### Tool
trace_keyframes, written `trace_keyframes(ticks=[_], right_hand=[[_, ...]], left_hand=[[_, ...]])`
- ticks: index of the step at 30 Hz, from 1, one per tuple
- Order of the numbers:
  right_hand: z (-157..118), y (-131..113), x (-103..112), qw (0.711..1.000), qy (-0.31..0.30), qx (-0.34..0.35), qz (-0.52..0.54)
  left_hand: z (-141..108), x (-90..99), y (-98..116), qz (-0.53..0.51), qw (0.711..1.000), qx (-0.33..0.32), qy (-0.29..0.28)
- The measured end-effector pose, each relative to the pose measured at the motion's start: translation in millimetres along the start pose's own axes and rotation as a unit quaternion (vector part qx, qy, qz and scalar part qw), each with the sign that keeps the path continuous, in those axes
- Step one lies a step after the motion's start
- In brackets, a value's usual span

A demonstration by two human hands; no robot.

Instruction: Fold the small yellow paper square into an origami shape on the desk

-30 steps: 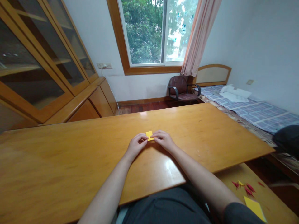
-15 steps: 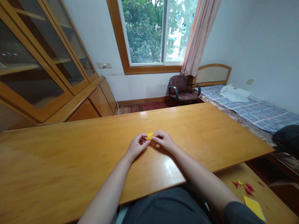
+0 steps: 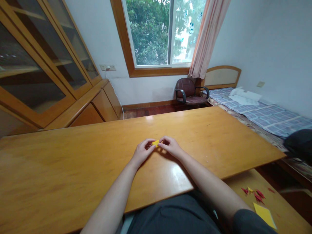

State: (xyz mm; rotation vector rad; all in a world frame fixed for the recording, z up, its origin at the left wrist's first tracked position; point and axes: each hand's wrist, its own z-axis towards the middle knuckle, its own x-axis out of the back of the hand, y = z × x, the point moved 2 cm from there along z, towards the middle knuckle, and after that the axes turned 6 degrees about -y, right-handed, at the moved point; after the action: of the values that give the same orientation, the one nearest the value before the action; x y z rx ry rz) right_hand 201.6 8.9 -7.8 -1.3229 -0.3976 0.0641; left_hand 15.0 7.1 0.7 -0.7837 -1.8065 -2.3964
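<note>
A small folded piece of yellow paper (image 3: 155, 143) is held between my two hands, just above the wooden table (image 3: 97, 156). My left hand (image 3: 142, 151) pinches its left end between thumb and fingers. On the right end, the thumb and fingertips of my right hand (image 3: 170, 145) close on the same paper. Fingertips cover part of it, so its exact folds cannot be made out.
On a lower surface at the right lie several small red folded paper pieces (image 3: 258, 196), a small yellow one (image 3: 250, 189) and a yellow paper stack (image 3: 264, 215). Beyond the table stand a brown armchair (image 3: 187, 91), a bed (image 3: 273, 113) and a glass-fronted cabinet (image 3: 85, 84).
My fingers have shifted slightly on the yellow paper, and its visible outline looks a little different. Both hands stay in nearly the same place.
</note>
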Motion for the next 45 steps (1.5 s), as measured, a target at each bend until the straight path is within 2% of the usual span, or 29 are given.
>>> trace_keyframes(ticks=[14, 20, 26, 39, 45], right_hand=[[0.6, 1.0, -1.2, 0.994, -0.014, -0.039, 0.1], [1.4, 2.1, -0.4, 0.994, -0.01, -0.038, 0.105], [1.7, 4.7, -0.8, 0.99, -0.015, -0.037, 0.135], [2.6, 9.6, 0.7, 0.994, 0.005, -0.007, 0.105], [2.8, 8.7, -0.1, 0.997, 0.006, -0.008, 0.082]], left_hand=[[-0.6, -1.8, -4.2, -0.027, 1.0, 0.0, -0.014], [0.1, 0.0, -0.6, 0.017, 1.0, -0.008, -0.002], [-0.1, -0.8, -1.6, 0.018, 1.0, 0.0, -0.003], [-1.4, -4.0, -4.0, -0.064, 0.995, 0.04, -0.061], [-0.6, -3.5, 1.4, -0.012, 0.997, 0.026, -0.072]])
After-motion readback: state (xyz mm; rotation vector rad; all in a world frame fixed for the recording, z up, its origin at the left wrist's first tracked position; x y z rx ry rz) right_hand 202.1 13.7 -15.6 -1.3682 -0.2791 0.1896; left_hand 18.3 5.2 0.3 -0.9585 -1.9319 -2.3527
